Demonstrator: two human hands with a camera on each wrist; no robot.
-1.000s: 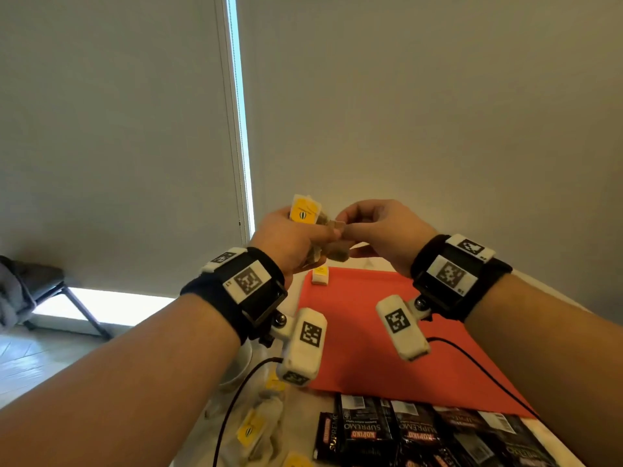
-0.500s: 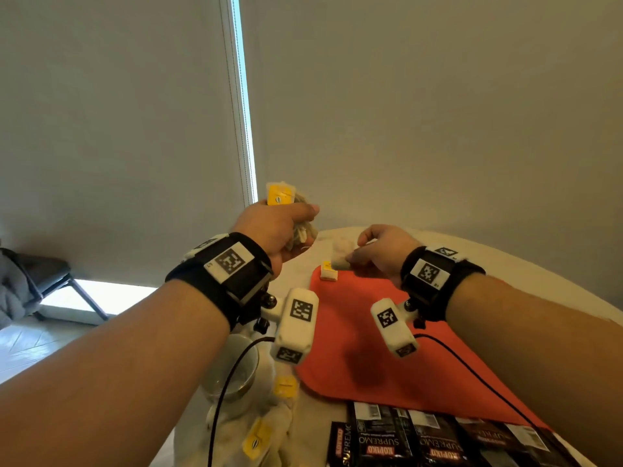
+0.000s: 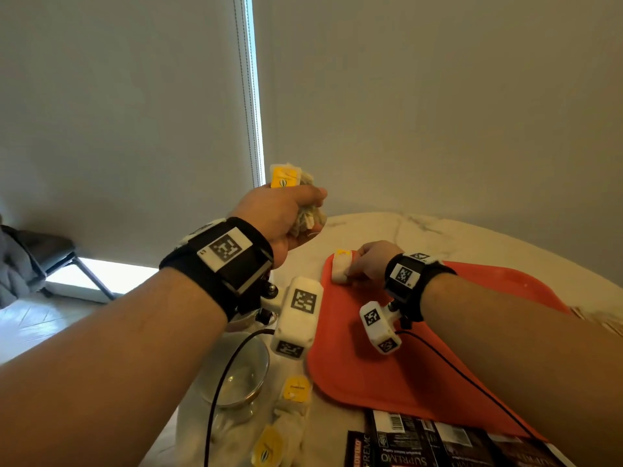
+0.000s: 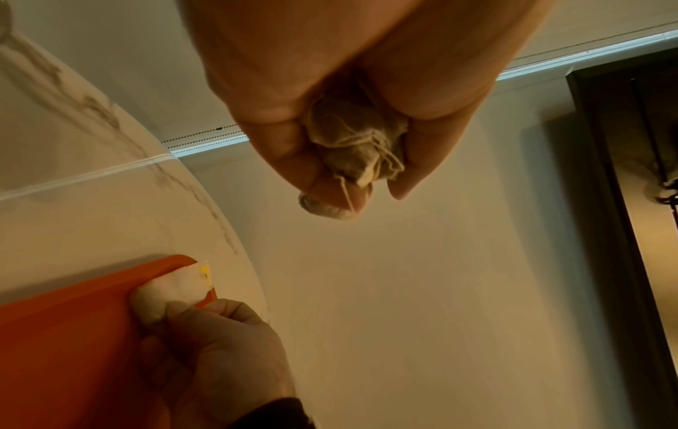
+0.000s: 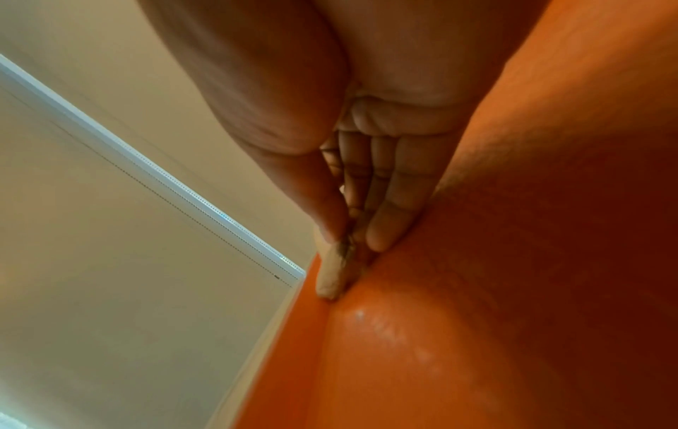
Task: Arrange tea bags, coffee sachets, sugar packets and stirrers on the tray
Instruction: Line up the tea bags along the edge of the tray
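Note:
My left hand (image 3: 296, 214) is raised above the table and grips a bunch of tea bags (image 3: 305, 217) with a yellow tag (image 3: 283, 178) sticking up; in the left wrist view the crumpled tea bags (image 4: 355, 145) and strings sit between curled fingers. My right hand (image 3: 365, 264) is down at the far left corner of the red tray (image 3: 404, 372) and pinches a white tea bag (image 3: 338, 271) lying on it. In the right wrist view thumb and fingers pinch that tea bag (image 5: 332, 275) against the orange-red tray (image 5: 477, 333).
Several tea bags with yellow tags (image 3: 295, 389) lie on the marble table (image 3: 421, 230) left of the tray, beside a metal bowl (image 3: 242, 379). Black coffee sachets (image 3: 421, 446) lie along the tray's near edge. A chair (image 3: 50, 257) stands at the far left.
The hands were together in the air at the bunch of tea bags; the right hand has come down with one tea bag onto the tray's far left corner. The left hand stays raised.

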